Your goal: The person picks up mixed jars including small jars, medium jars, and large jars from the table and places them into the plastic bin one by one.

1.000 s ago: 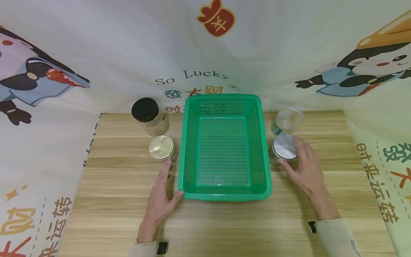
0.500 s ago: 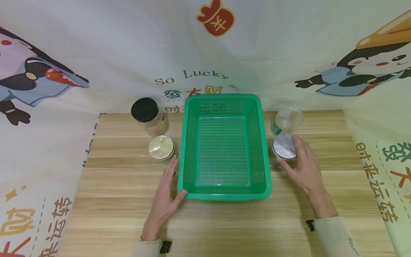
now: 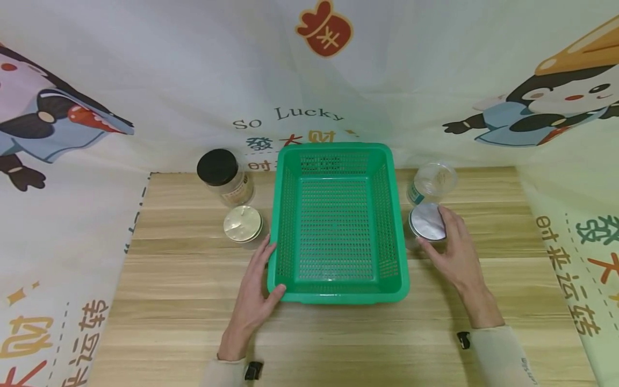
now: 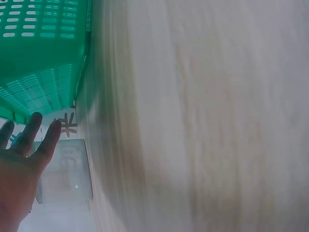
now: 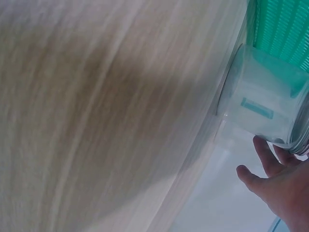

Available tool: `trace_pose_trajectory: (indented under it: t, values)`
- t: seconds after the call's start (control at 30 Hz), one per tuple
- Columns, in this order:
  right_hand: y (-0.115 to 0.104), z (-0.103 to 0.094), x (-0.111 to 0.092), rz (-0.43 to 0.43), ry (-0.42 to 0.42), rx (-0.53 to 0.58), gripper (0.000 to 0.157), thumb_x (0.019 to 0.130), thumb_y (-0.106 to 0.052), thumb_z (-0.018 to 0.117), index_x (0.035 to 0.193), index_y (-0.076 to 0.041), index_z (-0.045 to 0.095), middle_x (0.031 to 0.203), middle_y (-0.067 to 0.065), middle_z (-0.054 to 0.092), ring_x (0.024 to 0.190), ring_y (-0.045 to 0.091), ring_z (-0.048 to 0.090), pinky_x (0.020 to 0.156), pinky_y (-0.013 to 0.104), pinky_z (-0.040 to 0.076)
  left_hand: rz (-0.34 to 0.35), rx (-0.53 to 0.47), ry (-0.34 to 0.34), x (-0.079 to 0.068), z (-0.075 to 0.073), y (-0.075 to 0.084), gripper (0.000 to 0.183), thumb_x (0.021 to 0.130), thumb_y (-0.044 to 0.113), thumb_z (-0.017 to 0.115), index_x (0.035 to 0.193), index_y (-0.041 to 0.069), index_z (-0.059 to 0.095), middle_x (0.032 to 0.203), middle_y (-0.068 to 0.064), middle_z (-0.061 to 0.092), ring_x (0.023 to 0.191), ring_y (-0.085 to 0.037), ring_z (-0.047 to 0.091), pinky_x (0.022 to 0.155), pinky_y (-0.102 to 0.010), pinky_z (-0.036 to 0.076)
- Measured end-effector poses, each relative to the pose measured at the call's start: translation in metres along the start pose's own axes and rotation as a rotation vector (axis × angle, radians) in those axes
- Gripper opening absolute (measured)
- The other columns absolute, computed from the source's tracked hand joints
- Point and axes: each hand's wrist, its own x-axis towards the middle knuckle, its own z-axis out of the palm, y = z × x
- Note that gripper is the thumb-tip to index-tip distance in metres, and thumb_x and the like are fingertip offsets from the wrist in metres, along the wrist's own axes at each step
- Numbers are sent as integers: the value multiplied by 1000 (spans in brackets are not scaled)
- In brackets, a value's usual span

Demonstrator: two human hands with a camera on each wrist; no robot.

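Observation:
A green perforated plastic basket (image 3: 333,297) stands on the wooden tabletop. My left hand (image 3: 253,301) lies along its left side, thumb at the near left corner of the rim, fingers stretched along the edge. In the left wrist view, the straight, spread fingers of the left hand (image 4: 21,166) are near the basket (image 4: 38,53). To the basket's right, my right hand (image 3: 456,258) holds a clear jar with a silver foil top (image 3: 427,221), thumb in front and fingers on its right side. This jar (image 5: 263,99) sits upright on the table.
Left of the basket stand a jar with a gold top (image 3: 243,223) and, behind it, a black-lidded jar (image 3: 218,167). A clear container (image 3: 435,183) is behind the silver-topped jar. A printed cloth (image 3: 396,80) hangs at the back and sides.
My left hand has shifted right, from beside the gold-topped jar to the basket's left edge, its thumb moving farther onto the rim corner. The right hand stays at the silver-topped jar.

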Motion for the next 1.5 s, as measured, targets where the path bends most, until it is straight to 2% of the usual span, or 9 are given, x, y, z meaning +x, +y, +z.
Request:
trace_pose_trajectory:
  t: [0.17, 0.37, 0.47, 0.73, 0.83, 1.03, 1.2, 1.37, 1.5]
  values:
    - [0, 0, 0, 15, 0, 9, 80, 81, -18, 80, 148, -2, 40, 140, 27, 46, 126, 45, 45, 102, 62, 37, 6, -39, 31, 4, 2, -1, 77, 95, 64, 48, 153, 15, 37, 162, -7, 26, 145, -30, 30, 105, -52, 41]
    - [-1, 1, 0, 24, 7, 18, 80, 80, -17, 80, 148, -2, 41, 140, 26, 47, 126, 44, 46, 102, 61, 38, 68, -34, 44, 14, 4, -2, 79, 95, 66, 45, 149, 9, 43, 162, -16, 23, 146, -33, 29, 119, -42, 22]
    - [-1, 1, 0, 23, 12, 24, 81, 79, -15, 81, 148, -2, 41, 140, 25, 47, 127, 43, 46, 102, 61, 38, 70, -30, 35, 18, 4, -2, 79, 95, 67, 43, 148, 8, 44, 163, -12, 22, 147, -31, 29, 119, -42, 21]
    - [-1, 2, 0, 41, 27, 42, 82, 78, -13, 82, 148, -3, 42, 140, 25, 48, 126, 42, 46, 101, 61, 39, 53, -47, 30, 20, 5, -1, 80, 95, 67, 43, 147, 7, 45, 164, -8, 22, 149, -31, 23, 118, -50, 21]
    - [-2, 2, 1, 42, 25, 44, 82, 77, -13, 82, 148, -3, 42, 140, 24, 48, 127, 42, 46, 102, 60, 38, 48, -63, 33, 20, 6, -2, 73, 96, 60, 49, 148, 8, 44, 164, -8, 22, 149, -31, 22, 119, -49, 20]
    - [-2, 2, 2, 55, 29, 45, 81, 76, -12, 83, 146, -2, 44, 139, 24, 49, 126, 42, 47, 102, 60, 39, 20, -108, 50, 19, 8, -4, 69, 94, 33, 61, 154, 13, 35, 164, -5, 23, 149, -29, 22, 119, -37, 21]
    - [-4, 1, 5, 67, 42, 58, 80, 74, -11, 84, 144, -2, 46, 138, 23, 50, 126, 42, 47, 101, 60, 39, 24, -133, 74, 19, 10, -4, 70, 88, 11, 59, 154, 10, 36, 163, -9, 25, 149, -31, 22, 120, -36, 21]
    - [-5, 0, 8, 61, 52, 68, 79, 73, -11, 84, 143, -3, 48, 137, 22, 51, 125, 40, 48, 100, 58, 40, 16, -145, 103, 20, 12, -3, 68, 86, 5, 55, 152, 6, 38, 162, -14, 26, 149, -33, 23, 120, -35, 20]
    - [-5, -2, 7, 48, 65, 57, 79, 72, -12, 85, 141, -3, 49, 135, 21, 53, 122, 38, 50, 100, 50, 42, 15, -160, 117, 21, 11, 7, 67, 82, -3, 55, 148, -2, 40, 159, -22, 29, 147, -39, 25, 119, -31, 20]
